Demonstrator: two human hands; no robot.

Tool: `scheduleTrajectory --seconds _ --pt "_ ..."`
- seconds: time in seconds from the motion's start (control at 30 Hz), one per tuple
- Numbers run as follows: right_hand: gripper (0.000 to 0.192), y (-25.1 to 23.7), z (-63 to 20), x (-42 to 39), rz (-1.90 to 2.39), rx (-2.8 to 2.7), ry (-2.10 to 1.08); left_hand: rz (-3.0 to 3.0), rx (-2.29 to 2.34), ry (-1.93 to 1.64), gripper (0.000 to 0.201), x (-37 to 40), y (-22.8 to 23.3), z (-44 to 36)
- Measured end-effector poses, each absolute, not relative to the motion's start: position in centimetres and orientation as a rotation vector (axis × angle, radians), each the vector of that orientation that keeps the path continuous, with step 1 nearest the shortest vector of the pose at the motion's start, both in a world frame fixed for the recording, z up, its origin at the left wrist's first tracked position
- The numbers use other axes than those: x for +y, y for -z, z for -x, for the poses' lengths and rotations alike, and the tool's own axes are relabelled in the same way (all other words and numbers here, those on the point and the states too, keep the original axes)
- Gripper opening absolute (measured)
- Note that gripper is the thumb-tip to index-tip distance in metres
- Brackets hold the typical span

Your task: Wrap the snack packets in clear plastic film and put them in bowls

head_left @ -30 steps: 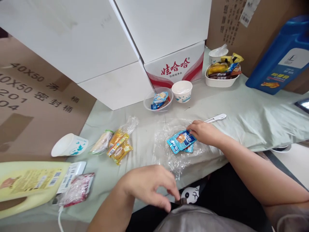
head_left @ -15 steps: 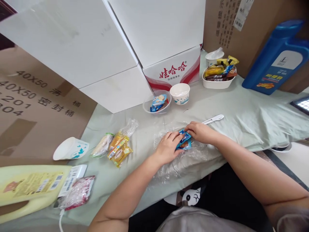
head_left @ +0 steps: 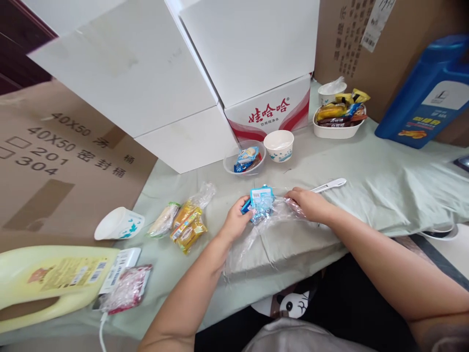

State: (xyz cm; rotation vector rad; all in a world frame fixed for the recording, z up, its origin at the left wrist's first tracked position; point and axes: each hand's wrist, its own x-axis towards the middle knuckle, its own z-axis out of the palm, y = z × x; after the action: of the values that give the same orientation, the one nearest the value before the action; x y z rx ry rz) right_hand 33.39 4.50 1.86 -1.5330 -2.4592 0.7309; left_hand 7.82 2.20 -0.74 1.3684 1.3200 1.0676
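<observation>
Head view shows, from left to right, my left hand (head_left: 236,222) with its fingers closed around the small blue snack packets (head_left: 261,201), lifted just above the clear plastic bag (head_left: 264,230), whose edge my right hand (head_left: 309,204) pinches on the tabletop (head_left: 384,181).

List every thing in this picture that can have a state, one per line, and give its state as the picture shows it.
left hand: gripping the blue snack packets
blue snack packets: lifted, upright
right hand: pinching the clear plastic bag
clear plastic bag: crumpled, flat on the cloth
paper cup: tipped on its side
paper bowl: upright
clear bowl: holds packets
white tray: full of snacks
yellow jug: lying down
blue jug: standing, leaning
</observation>
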Motion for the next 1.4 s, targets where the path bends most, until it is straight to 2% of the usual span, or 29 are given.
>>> scheduleTrajectory --seconds 0.17,0.33,0.37,0.53,0.6,0.67,0.73,0.8,0.9,0.97,1.03,1.1,1.17,1.23,1.3,1.4 --pt "0.027 -1.5 -33.4 4.5 1.490 -2.521 -0.689 -1.044 1.216 -1.202 0.052 4.3 -1.7 -6.5" --pt "0.024 -1.6 -33.3 4.5 1.523 -2.460 -0.744 -1.455 1.223 -1.617 0.053 11.5 -6.7 -4.1" --pt "0.023 -1.6 -33.2 4.5 1.526 -2.452 -0.750 -1.568 1.252 -1.598 0.051 13.0 -7.4 -3.8" --pt "0.023 -1.4 -33.3 4.6 1.476 -2.428 -0.764 -1.777 1.379 -1.026 0.054 16.6 -8.0 -3.8" --pt "0.023 -1.3 -33.5 4.6 1.460 -2.424 -0.766 -1.863 1.505 -1.128 0.048 15.5 -7.6 -4.3" --pt "0.024 -1.3 -33.6 4.6 1.448 -2.429 -0.770 -2.034 1.590 -1.353 0.030 12.8 -7.4 -5.1" --pt "0.027 -1.3 -33.6 4.5 1.448 -2.438 -0.766 -2.237 1.486 -1.446 0.014 8.7 -7.5 -6.1" --pt "0.034 -1.3 -33.5 4.3 1.437 -2.460 -0.741 -2.450 1.232 -1.292 0.009 4.2 -7.6 -7.2" --pt "0.057 -1.2 -33.0 3.9 1.367 -2.511 -0.658 -2.631 0.902 -0.824 0.013 -0.9 -6.6 -8.0" --pt "0.072 -1.0 -32.4 3.6 1.318 -2.545 -0.580 -2.671 1.078 -0.549 0.023 -2.3 -5.1 -7.4" --pt "0.077 -0.7 -31.9 3.3 1.282 -2.569 -0.501 -2.634 1.427 -0.357 0.032 -2.3 -3.3 -5.8" --pt "0.073 -0.4 -31.6 3.3 1.252 -2.576 -0.443 -2.551 1.707 -0.277 0.033 -2.0 -1.8 -3.7" --pt "0.062 -0.2 -31.7 3.4 1.222 -2.564 -0.419 -2.513 1.809 -0.359 0.028 -2.2 -1.0 -1.9" --pt "0.048 -0.4 -32.2 3.7 1.168 -2.518 -0.437 -2.517 1.772 -0.551 0.025 -3.0 -0.9 -0.7" --pt "0.036 -1.0 -33.1 3.9 1.117 -2.429 -0.501 -2.517 1.640 -0.735 0.031 -4.3 -1.2 -0.2" --pt "0.037 -2.8 -34.9 3.7 1.088 -2.323 -0.702 -2.497 1.401 -0.788 0.045 -6.6 -1.7 -0.4"
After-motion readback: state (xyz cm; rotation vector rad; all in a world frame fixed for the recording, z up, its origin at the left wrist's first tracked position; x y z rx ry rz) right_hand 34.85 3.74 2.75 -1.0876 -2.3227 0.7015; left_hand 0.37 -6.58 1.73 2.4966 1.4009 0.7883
